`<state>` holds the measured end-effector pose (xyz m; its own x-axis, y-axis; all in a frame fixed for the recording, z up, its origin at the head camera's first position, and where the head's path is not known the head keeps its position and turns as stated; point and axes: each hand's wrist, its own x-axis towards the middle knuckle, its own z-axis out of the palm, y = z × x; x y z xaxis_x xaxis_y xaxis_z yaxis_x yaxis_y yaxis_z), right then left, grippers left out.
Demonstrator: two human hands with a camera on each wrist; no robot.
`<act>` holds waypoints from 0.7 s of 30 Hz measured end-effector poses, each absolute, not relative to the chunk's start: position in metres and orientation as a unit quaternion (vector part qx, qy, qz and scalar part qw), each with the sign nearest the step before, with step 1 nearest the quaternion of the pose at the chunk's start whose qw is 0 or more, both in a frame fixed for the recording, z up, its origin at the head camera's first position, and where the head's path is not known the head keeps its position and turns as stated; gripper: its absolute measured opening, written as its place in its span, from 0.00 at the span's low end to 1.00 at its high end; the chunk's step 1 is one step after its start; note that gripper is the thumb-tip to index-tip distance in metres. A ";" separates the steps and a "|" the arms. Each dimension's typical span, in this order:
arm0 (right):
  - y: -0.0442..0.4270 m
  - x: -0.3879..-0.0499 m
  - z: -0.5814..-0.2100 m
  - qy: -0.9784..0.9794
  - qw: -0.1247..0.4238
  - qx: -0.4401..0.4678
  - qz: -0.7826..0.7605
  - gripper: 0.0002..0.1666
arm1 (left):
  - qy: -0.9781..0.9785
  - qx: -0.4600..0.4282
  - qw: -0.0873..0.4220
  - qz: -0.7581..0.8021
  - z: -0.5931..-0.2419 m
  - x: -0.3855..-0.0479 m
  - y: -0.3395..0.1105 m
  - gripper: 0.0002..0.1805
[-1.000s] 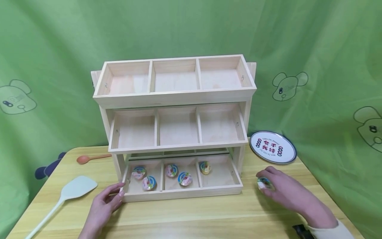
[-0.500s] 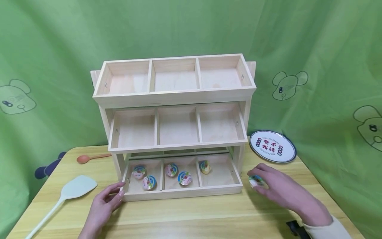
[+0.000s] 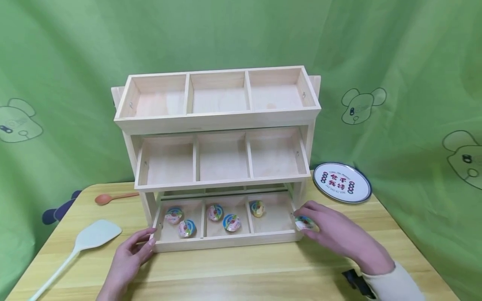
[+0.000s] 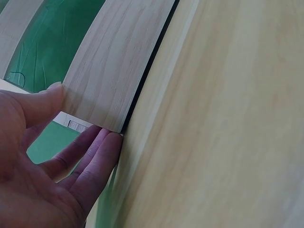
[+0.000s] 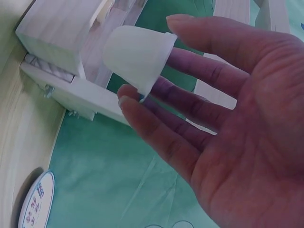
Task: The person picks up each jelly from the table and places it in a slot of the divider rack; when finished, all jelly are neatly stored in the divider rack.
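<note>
My right hand pinches a small jelly cup by its rim, at the right end of the rack's bottom tray. In the right wrist view the jelly cup shows a pale, cloudy body, its lid turned toward the palm. My left hand holds the left front corner of the bottom tray, thumb at the upper edge and fingertips at the lower corner. Several jelly cups lie in that tray: two in the left section, two in the middle, and a yellowish jelly cup in the right section.
Above are the middle tray and top tray of the wooden rack, each with three sections. A white plate lies at right. At left are a pale spatula and an orange spoon. A green curtain hangs behind.
My right hand has moved left with the jelly cup, from the table below the plate to the bottom tray's right end. My left hand has stayed at the tray corner.
</note>
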<state>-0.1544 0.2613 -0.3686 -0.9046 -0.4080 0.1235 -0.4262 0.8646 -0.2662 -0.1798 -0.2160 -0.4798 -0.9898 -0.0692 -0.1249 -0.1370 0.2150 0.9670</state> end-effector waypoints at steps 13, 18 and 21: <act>0.242 -0.169 -0.376 -0.960 0.023 0.216 0.175 0.21 | 0.783 -0.063 0.024 0.619 -0.483 -0.179 -0.216 0.24; 0.237 -0.177 -0.382 -0.959 0.013 0.212 0.188 0.22 | 0.783 -0.065 0.027 0.618 -0.482 -0.179 -0.216 0.25; 0.234 -0.183 -0.386 -0.956 0.007 0.216 0.196 0.22 | 0.783 -0.067 0.028 0.618 -0.481 -0.180 -0.217 0.25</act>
